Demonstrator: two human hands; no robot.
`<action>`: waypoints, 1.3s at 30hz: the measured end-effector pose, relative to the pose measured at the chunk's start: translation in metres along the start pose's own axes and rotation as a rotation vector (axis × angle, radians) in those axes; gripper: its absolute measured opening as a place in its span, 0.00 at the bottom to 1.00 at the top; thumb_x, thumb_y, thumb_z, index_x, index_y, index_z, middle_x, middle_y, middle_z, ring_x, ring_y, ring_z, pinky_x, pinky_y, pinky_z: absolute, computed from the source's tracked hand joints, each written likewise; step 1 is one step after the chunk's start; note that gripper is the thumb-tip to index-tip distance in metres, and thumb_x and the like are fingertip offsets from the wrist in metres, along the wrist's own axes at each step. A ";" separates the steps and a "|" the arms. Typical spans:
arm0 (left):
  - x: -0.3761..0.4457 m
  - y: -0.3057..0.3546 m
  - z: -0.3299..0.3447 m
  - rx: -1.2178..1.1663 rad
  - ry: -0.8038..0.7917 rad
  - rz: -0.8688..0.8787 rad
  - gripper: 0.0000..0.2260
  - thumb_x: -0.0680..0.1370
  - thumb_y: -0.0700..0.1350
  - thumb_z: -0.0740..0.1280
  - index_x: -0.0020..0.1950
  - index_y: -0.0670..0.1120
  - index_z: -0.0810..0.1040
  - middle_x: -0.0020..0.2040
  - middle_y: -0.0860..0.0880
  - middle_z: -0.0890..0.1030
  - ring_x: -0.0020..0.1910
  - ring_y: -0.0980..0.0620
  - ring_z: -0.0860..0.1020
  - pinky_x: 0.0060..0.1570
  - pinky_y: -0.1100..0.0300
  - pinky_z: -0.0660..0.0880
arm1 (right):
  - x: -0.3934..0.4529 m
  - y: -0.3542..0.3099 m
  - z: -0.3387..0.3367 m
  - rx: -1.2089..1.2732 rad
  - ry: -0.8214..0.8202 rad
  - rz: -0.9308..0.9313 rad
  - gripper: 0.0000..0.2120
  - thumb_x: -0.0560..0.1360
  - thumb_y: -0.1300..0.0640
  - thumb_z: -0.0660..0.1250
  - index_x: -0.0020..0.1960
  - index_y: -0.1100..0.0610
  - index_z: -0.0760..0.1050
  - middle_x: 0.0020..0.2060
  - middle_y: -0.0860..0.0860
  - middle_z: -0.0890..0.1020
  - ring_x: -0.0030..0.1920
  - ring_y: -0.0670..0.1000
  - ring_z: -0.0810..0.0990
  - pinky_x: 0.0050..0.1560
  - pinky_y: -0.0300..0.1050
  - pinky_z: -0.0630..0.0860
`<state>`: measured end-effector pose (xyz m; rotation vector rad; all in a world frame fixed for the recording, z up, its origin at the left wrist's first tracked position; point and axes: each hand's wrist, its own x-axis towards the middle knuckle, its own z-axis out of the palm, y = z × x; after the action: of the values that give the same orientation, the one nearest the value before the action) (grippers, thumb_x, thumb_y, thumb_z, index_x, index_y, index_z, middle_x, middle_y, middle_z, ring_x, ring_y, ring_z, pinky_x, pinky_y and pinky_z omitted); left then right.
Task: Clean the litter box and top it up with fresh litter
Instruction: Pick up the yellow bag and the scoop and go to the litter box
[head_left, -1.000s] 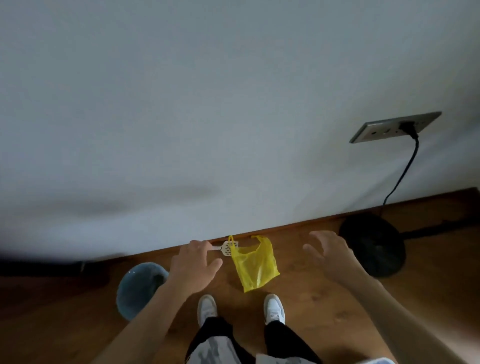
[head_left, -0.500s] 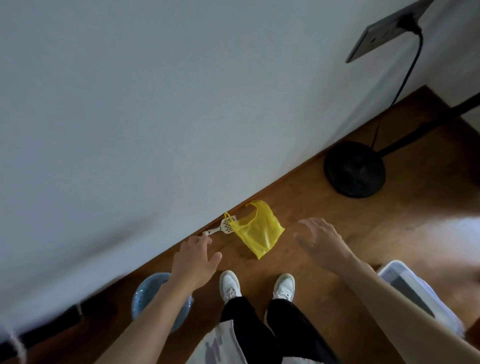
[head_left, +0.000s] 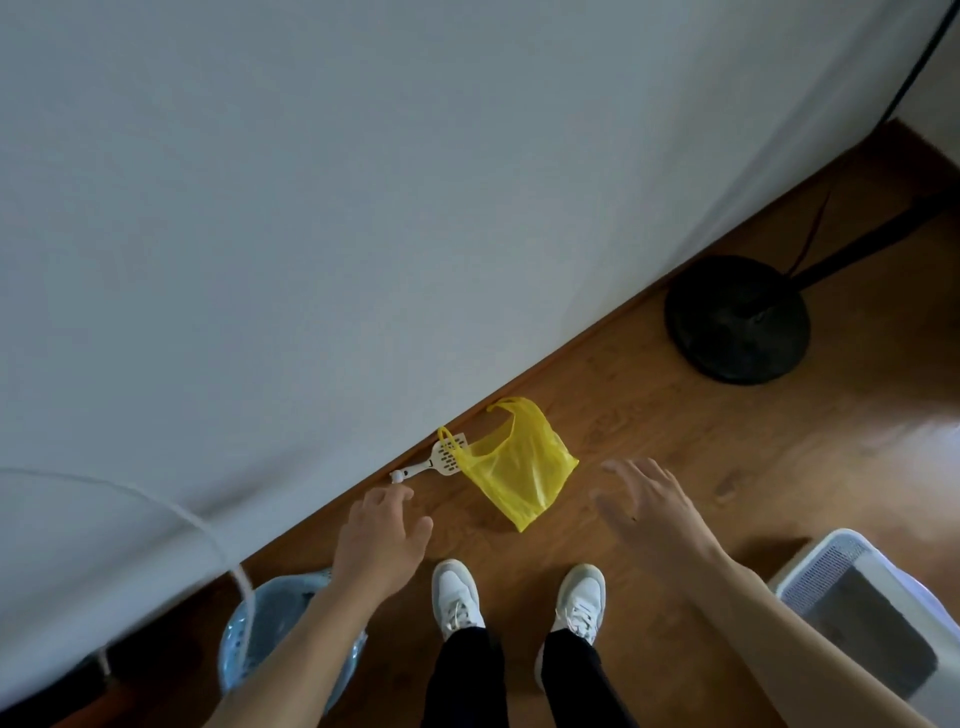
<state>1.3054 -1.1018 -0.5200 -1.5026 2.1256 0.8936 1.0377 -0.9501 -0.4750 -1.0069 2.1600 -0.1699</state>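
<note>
- Far left, low in my view, I see a pale blue basket (head_left: 244, 639) on the wooden floor (head_left: 675, 431), close to the wall (head_left: 363, 208). My left forearm crosses over it and I cannot tell what is in it.
- A thin white cord (head_left: 171, 512) curves down in front of the wall to the basket's rim.
- My left hand (head_left: 382, 535) hangs above the floor, fingers loosely curled, holding nothing. Its fingertips are just short of the handle end of the litter scoop (head_left: 434, 460) and not touching it.
- The white slotted scoop lies flat on the floor along the skirting, its head tucked against one handle of the yellow plastic bag (head_left: 519, 462).
- The bag lies limp and flat on the floor; I cannot see anything in it.
- My white shoes (head_left: 457, 597) stand side by side below the bag.
- My right hand (head_left: 652, 506) hovers right of the bag with fingers spread wide, gripping nothing.
- A black round stand base (head_left: 737, 319) sits near the wall, well apart from the bag.
- Bottom right, the white litter box (head_left: 810, 577) holds grey litter; only part of it shows.
</note>
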 end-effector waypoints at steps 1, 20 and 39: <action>0.013 -0.003 0.012 -0.004 0.010 -0.004 0.22 0.79 0.59 0.61 0.71 0.52 0.67 0.69 0.51 0.71 0.67 0.51 0.70 0.60 0.54 0.75 | 0.013 0.006 0.013 -0.002 -0.005 -0.008 0.25 0.78 0.39 0.55 0.70 0.49 0.67 0.68 0.47 0.71 0.67 0.50 0.68 0.64 0.50 0.70; 0.302 -0.132 0.277 0.221 0.006 0.062 0.22 0.80 0.55 0.64 0.72 0.52 0.67 0.71 0.50 0.68 0.69 0.50 0.68 0.60 0.56 0.74 | 0.272 0.097 0.352 -0.062 -0.086 -0.166 0.24 0.80 0.41 0.58 0.72 0.50 0.66 0.71 0.50 0.67 0.72 0.54 0.63 0.68 0.55 0.67; 0.345 -0.176 0.354 0.234 -0.068 0.144 0.23 0.80 0.52 0.64 0.75 0.50 0.68 0.73 0.49 0.65 0.67 0.55 0.66 0.64 0.61 0.68 | 0.342 0.126 0.437 -0.268 -0.150 -0.291 0.22 0.80 0.44 0.59 0.66 0.56 0.72 0.67 0.53 0.71 0.73 0.54 0.61 0.75 0.56 0.53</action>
<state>1.3321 -1.1343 -1.0430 -1.2009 2.2220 0.7030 1.1094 -1.0288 -1.0340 -1.4400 1.9257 0.0602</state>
